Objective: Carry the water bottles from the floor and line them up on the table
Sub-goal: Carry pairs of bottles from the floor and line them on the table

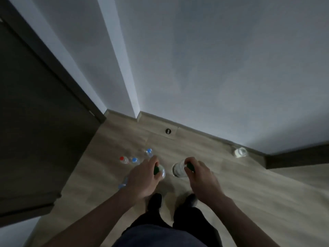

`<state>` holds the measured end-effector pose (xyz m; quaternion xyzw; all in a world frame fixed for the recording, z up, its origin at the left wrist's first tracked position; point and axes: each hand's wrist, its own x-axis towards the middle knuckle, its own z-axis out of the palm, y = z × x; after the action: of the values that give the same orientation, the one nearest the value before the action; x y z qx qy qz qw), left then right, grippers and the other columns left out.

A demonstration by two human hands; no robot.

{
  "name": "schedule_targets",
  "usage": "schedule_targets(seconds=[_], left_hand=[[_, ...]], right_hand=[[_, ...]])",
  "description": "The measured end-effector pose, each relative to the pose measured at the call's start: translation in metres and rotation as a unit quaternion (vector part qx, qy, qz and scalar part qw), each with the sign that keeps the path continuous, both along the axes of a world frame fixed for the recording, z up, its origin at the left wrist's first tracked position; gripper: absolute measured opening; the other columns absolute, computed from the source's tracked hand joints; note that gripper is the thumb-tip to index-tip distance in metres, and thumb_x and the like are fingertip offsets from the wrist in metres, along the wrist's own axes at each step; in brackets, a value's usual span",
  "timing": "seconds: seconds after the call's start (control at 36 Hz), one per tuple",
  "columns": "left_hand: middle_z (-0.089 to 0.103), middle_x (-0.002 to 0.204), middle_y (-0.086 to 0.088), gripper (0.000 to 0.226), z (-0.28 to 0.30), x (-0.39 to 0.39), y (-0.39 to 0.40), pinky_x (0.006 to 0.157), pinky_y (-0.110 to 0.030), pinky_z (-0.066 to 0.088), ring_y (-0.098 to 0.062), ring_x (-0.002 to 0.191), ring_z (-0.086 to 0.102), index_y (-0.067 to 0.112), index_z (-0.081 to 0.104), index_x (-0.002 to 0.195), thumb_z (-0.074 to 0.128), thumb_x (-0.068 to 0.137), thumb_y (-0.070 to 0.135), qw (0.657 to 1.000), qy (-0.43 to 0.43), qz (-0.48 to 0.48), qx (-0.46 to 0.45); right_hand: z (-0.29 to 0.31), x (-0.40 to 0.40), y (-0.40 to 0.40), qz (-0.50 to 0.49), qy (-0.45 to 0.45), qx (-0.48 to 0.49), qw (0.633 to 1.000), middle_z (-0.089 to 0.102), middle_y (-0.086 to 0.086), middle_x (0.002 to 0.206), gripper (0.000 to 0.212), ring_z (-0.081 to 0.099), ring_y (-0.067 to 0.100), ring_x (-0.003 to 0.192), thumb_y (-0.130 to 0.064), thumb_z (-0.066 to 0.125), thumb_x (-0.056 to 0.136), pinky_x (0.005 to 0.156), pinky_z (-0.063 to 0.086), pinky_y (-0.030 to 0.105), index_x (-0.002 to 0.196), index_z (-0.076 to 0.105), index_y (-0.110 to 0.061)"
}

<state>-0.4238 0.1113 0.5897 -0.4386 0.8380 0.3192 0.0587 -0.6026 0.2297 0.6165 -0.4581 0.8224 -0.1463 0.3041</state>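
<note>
Fingers [154, 160] of the left hand [142, 177] are clamped around the green cap of one water bottle [161, 172], and the right hand [199, 177] grips the green cap of a second bottle [179, 169] just beside it. Both sit above the wooden floor [249, 189], ahead of the person's dark shoes [155, 199]. Left of the left-hand bottle stand a red-capped bottle [124, 159] and two blue-capped bottles [135, 160]; another blue-capped one [122, 184] lies nearer the dark door [35, 122]. A white jar [240, 152] rests by the baseboard, well to the right.

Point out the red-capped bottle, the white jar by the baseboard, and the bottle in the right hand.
red-capped bottle [122, 158]: head view, on its red cap.
white jar [240, 152]: head view, on its side.
right-hand bottle [178, 168]: head view, on its clear shoulder.
</note>
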Motion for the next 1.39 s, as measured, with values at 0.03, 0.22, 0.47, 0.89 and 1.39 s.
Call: schedule_targets(seconds=[0.03,0.22,0.47,0.89,1.39], left_hand=[[0.056,0.096,0.006,0.019,0.006,0.001,0.001,0.062,-0.028,0.036,-0.014,0.078,0.055,0.030,0.041,0.100,0.054,0.096,0.042,1.000,0.009,-0.007,-0.002],[0.054,0.093,0.005,0.018,0.049,-0.016,0.023,0.064,-0.029,0.041,-0.015,0.078,0.056,0.031,0.040,0.094,0.057,0.095,0.038,0.995,0.053,-0.070,-0.036],[0.061,0.099,0.006,0.018,0.080,-0.076,0.088,0.068,-0.034,0.045,-0.024,0.086,0.060,0.029,0.047,0.098,0.059,0.089,0.039,0.986,0.075,-0.109,-0.099],[0.060,0.081,0.012,0.020,0.128,-0.182,0.289,0.056,-0.030,0.038,-0.014,0.071,0.056,0.034,0.046,0.095,0.061,0.088,0.044,0.975,0.117,-0.137,-0.127],[0.057,0.084,0.016,0.017,0.151,-0.390,0.456,0.057,-0.027,0.036,-0.005,0.072,0.053,0.039,0.045,0.090,0.062,0.088,0.044,0.925,0.131,-0.337,-0.116]], right_hand=[[0.003,0.000,0.005,-0.006,0.007,-0.005,1.000,0.058,-0.003,0.102,0.018,0.061,0.024,0.091,-0.040,0.045,0.101,0.075,0.048,0.038,0.117,0.048,-0.034],[0.019,-0.007,0.053,-0.050,0.028,-0.078,0.995,0.059,-0.009,0.091,0.008,0.056,0.013,0.075,-0.040,0.047,0.100,0.064,0.045,0.034,0.107,0.045,-0.040],[0.034,-0.041,0.150,-0.097,0.029,-0.096,0.990,0.052,-0.010,0.091,0.008,0.057,0.016,0.075,-0.046,0.044,0.099,0.069,0.050,0.042,0.101,0.037,-0.043],[0.087,-0.143,0.387,-0.141,0.119,-0.092,0.978,0.060,-0.010,0.081,0.020,0.056,0.015,0.070,-0.056,0.046,0.093,0.062,0.048,0.037,0.090,0.041,-0.037],[0.109,-0.276,0.595,-0.294,0.149,-0.086,0.940,0.063,-0.010,0.089,0.018,0.060,0.019,0.075,-0.056,0.044,0.095,0.065,0.049,0.036,0.099,0.043,-0.038]])
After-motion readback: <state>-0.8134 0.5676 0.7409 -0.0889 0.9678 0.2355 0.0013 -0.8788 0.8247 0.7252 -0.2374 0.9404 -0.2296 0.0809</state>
